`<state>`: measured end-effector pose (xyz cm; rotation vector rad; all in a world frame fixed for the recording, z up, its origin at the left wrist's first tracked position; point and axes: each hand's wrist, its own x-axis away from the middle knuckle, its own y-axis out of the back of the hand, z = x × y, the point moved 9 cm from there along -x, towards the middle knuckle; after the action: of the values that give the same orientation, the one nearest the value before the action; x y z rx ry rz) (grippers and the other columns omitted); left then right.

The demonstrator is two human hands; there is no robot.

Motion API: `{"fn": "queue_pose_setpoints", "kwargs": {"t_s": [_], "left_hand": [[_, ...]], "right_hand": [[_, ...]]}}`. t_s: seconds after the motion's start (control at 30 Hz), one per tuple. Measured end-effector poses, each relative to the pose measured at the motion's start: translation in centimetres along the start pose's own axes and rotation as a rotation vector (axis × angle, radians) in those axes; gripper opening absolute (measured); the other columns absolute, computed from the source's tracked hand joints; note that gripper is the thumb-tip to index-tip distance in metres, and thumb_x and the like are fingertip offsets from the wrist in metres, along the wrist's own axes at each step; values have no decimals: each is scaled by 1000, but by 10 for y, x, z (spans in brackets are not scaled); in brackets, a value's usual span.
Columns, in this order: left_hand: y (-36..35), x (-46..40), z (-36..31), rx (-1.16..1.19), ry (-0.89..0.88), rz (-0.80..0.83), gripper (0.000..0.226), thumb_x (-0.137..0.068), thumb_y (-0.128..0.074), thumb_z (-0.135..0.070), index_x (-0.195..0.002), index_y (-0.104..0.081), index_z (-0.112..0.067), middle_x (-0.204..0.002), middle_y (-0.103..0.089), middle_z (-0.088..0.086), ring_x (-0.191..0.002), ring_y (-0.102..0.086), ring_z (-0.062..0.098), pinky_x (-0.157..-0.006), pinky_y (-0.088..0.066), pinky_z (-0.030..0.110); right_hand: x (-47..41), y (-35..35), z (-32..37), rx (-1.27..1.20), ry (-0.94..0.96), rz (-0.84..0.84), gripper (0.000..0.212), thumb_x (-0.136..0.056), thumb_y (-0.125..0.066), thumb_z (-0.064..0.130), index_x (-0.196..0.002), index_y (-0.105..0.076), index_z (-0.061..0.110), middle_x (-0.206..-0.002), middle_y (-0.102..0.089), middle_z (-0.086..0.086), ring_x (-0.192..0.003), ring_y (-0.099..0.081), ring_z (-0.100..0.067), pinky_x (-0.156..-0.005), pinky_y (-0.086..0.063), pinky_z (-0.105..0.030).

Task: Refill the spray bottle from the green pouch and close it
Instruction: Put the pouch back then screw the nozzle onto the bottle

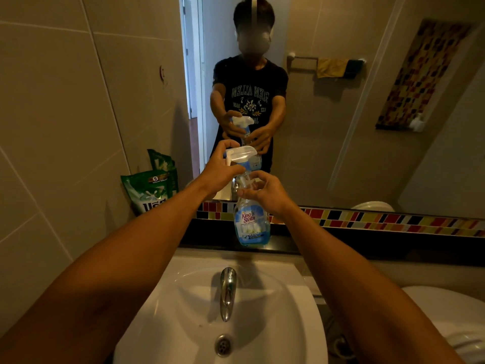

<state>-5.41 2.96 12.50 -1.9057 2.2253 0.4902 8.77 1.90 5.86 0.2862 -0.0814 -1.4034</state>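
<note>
Left grip (220,169) curls round the sprayer (240,155) to turn it, while the right grip (265,191) pinches the neck of the bottle (251,224) to steady it on the bench (288,245), pouch (149,189) nearby.

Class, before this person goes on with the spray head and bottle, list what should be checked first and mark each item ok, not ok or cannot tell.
1. Spray bottle upright on the dark ledge: ok.
2. Right hand steadying the bottle's neck: ok.
3. Left hand gripping the trigger spray head: ok.
4. Spray head screwed fully onto the neck: cannot tell, the fingers hide the collar.
5. Green pouch out of the way, leaning in the wall corner: ok.
6. Bottle filled enough: cannot tell; blue liquid shows only near the bottom.
</note>
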Motion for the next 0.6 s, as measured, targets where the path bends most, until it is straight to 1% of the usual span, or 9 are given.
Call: {"fn": "queue_pose_setpoints", "kwargs": {"t_s": [0.1,0.17,0.23,0.3,0.4,0.5,0.57,0.6], "left_hand": [[-2,1,-3,23,-29,-2,59,-86,-76,-9,-132,-41,-20,-124,-53,5,-106,-62,22,-70,-58,20],[-2,1,-5,19,-47,0,56,-86,-76,-8,-128,-42,-23,-124,-52,6,-108,-62,25,-74,-59,24],[-1,1,-6,4,-35,6,53,-86,-74,-5,-125,-44,-25,-125,-51,6,-110,-62,27,-72,-59,23],[1,-1,-4,-17,-10,1,52,-87,-71,-2,-127,-46,-25,-127,-51,7,-113,-61,29,-69,-58,19],[0,1,-3,-12,-7,-6,54,-88,-70,-2,-129,-43,-24,-127,-51,6,-114,-60,28,-67,-57,17],[0,4,-6,-12,-62,-19,56,-86,-76,-10,-126,-41,-25,-123,-53,4,-107,-62,24,-78,-60,28],[0,5,-7,-30,-74,-26,57,-86,-77,-10,-126,-40,-25,-125,-52,4,-109,-62,25,-85,-60,35],[1,5,-7,-33,-70,-23,57,-86,-76,-8,-127,-40,-25,-127,-51,4,-111,-61,26,-85,-61,35]], "right_hand": [[1,-1,3,18,5,12,52,-81,-87,19,-128,-62,15,-107,-75,-9,-95,-75,-25,-87,-64,-47],[1,-1,4,18,0,14,52,-81,-87,20,-126,-63,16,-107,-76,-9,-96,-76,-26,-87,-64,-47],[1,0,3,9,-7,6,51,-81,-87,20,-125,-63,16,-106,-75,-9,-96,-75,-27,-88,-63,-47],[2,1,3,6,-14,2,51,-82,-86,19,-126,-62,16,-109,-74,-10,-98,-75,-28,-89,-63,-48],[3,0,3,9,-13,6,50,-82,-86,18,-126,-62,16,-111,-74,-12,-98,-75,-28,-88,-63,-49],[4,-4,8,27,3,9,50,-81,-87,19,-125,-63,15,-108,-75,-13,-97,-75,-29,-86,-64,-46],[6,-5,11,33,8,12,50,-82,-86,18,-126,-63,14,-106,-75,-12,-95,-75,-26,-84,-64,-43],[7,-6,12,31,7,14,49,-83,-85,18,-127,-62,14,-103,-75,-11,-92,-75,-24,-82,-64,-40]]}}
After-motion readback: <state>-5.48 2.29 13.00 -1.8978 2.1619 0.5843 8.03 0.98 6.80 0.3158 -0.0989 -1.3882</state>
